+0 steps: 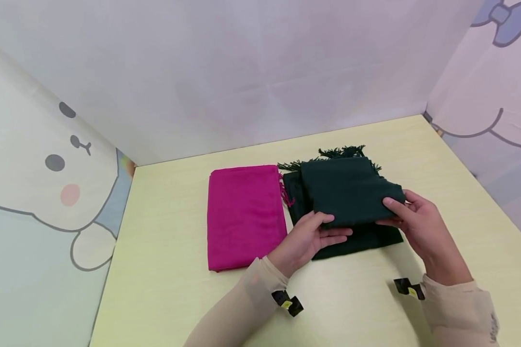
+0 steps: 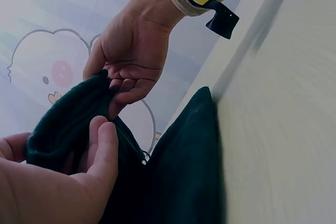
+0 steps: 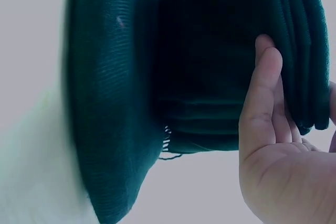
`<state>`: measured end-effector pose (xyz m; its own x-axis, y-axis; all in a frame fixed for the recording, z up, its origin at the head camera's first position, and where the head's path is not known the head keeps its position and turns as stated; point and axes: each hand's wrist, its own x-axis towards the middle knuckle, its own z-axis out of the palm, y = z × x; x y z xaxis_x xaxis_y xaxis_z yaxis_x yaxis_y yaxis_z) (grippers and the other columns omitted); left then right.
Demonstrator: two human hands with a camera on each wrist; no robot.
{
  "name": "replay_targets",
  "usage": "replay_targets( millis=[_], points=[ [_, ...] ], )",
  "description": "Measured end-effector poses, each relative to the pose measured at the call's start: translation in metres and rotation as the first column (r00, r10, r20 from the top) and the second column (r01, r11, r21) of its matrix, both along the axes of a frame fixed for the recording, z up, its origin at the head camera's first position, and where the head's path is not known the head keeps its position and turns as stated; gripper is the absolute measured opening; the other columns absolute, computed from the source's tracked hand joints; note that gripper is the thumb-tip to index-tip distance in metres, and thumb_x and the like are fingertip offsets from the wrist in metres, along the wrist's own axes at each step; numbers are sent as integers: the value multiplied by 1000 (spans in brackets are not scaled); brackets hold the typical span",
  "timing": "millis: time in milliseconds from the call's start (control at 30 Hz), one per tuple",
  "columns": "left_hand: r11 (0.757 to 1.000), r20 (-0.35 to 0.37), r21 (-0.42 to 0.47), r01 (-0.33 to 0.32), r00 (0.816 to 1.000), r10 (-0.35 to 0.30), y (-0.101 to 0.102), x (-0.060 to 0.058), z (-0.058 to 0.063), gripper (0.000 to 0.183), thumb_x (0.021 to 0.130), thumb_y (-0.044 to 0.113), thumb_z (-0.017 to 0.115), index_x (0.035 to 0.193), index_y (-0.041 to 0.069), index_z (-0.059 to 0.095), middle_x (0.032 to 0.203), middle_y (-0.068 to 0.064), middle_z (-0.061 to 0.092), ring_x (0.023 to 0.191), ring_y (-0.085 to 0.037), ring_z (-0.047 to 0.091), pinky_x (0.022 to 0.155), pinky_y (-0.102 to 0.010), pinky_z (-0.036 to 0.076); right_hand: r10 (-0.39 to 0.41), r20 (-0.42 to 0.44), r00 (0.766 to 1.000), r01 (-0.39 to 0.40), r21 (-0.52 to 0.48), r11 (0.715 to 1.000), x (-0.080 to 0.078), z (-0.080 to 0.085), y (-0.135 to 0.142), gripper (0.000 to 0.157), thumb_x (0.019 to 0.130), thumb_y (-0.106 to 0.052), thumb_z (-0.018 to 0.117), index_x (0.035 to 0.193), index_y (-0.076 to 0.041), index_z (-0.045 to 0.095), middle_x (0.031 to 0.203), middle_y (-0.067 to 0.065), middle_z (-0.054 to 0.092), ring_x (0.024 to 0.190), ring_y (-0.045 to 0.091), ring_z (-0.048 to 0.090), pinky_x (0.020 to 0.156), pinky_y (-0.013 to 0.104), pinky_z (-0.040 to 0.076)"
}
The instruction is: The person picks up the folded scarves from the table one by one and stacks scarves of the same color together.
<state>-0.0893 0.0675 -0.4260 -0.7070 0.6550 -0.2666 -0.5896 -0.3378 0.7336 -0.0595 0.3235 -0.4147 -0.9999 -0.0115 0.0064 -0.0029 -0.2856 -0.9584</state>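
Note:
A dark green fringed scarf (image 1: 345, 185), folded in layers, has its front half lifted off the part lying on the table. My left hand (image 1: 311, 237) holds the near left corner of that raised half, thumb on top and fingers underneath. At the right corner my right hand (image 1: 421, 219) pinches the cloth between thumb and fingers. The left wrist view shows the raised fold (image 2: 73, 111) between both hands, apart from the lower layer (image 2: 184, 156). Stacked folds (image 3: 296, 51) rest by the right hand's fingers (image 3: 262, 87) in the right wrist view.
Left of the green scarf lies a folded magenta scarf (image 1: 245, 217), its fringe touching or close to the green cloth. Both are on a pale yellow table (image 1: 165, 289). A whitish curtain (image 1: 243, 77) stands behind, with cartoon-printed panels (image 1: 39, 154) at the sides.

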Motion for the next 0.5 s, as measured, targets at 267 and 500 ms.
replay_targets(
  millis=[267,500],
  points=[
    [1000,42,-7,8,999,-7,-3,6,-5,26,100,19,53,124,9,52,131,-11,61,109,-36,68,97,-44,52,6,23,1000,-7,61,998,6,-6,1,25,101,-1,53,124,-4,60,111,4,74,91,18,74,75,34,60],
    [1000,62,-26,14,998,-12,-5,10,-10,27,100,19,54,124,8,53,129,-13,63,111,-38,66,95,-44,53,25,46,999,-30,105,994,12,-10,4,24,102,-2,52,125,-4,59,112,4,74,92,17,74,75,36,60]
  ],
)
